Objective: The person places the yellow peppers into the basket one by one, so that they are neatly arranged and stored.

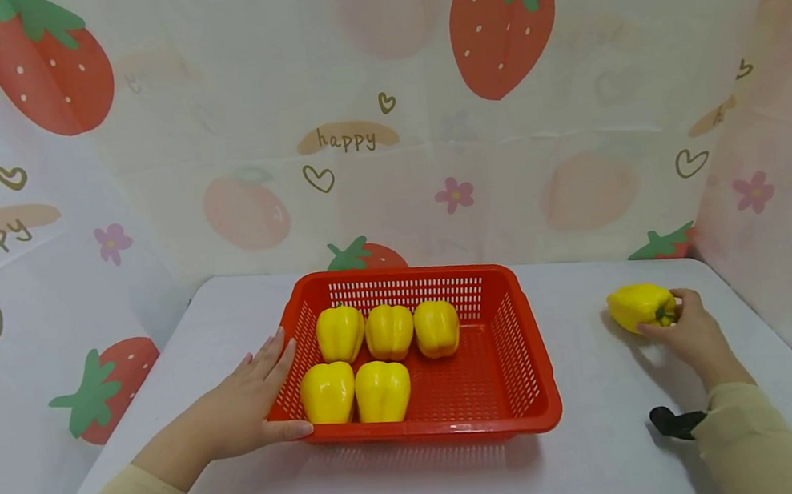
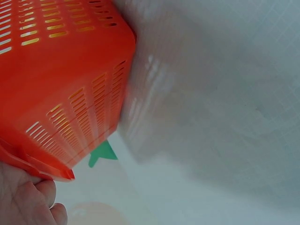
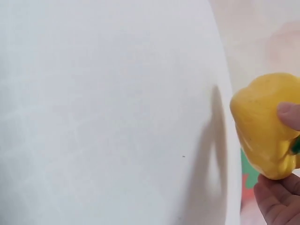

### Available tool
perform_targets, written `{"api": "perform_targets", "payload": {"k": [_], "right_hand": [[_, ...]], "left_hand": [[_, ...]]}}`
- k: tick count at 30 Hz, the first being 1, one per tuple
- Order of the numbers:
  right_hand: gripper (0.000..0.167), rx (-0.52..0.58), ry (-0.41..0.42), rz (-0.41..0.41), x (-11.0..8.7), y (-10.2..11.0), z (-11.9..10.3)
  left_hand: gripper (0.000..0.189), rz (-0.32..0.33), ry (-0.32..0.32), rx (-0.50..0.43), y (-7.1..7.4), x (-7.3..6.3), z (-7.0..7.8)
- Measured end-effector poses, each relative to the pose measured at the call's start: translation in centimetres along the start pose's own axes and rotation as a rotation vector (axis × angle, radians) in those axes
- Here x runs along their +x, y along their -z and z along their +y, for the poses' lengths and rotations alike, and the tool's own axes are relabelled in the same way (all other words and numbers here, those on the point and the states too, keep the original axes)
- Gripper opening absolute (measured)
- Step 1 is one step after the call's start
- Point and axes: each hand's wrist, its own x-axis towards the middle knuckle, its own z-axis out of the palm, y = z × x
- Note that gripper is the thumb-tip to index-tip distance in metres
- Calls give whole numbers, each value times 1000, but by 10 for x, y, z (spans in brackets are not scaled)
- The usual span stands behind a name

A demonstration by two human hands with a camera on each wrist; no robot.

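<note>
A red slotted plastic basket (image 1: 459, 429) stands on the table with several yellow bell peppers (image 1: 384, 391) inside, grouped toward its left. My left hand (image 1: 256, 402) rests against the basket's left rim, fingers straight and spread, thumb along the front corner. In the left wrist view that hand (image 2: 26, 199) shows at the rim of the tilted-looking basket (image 2: 61, 93). At the right side of the table, my right hand (image 1: 695, 336) pinches another yellow bell pepper (image 1: 634, 306) near its green stem end. The right wrist view shows thumb and fingers on opposite sides of this pepper (image 3: 262, 119).
The white table (image 1: 591, 452) runs back to a strawberry-printed cloth (image 1: 391, 199), which also hangs on both sides. Inside the basket, the right part of the floor (image 1: 464, 377) is bare red mesh. Black devices (image 1: 675, 422) are worn at both wrists.
</note>
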Motion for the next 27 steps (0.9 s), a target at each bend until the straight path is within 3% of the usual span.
{"api": "perform_targets", "payload": {"k": [16,27], "right_hand": [[88,-167,243,-55,-1,13,-23],[87,-260,295,-131,-2,19,-30]], "left_hand": [[115,12,-7,-5,-1,0,0],[115,16,-10,-5,-1,-1,0]]}}
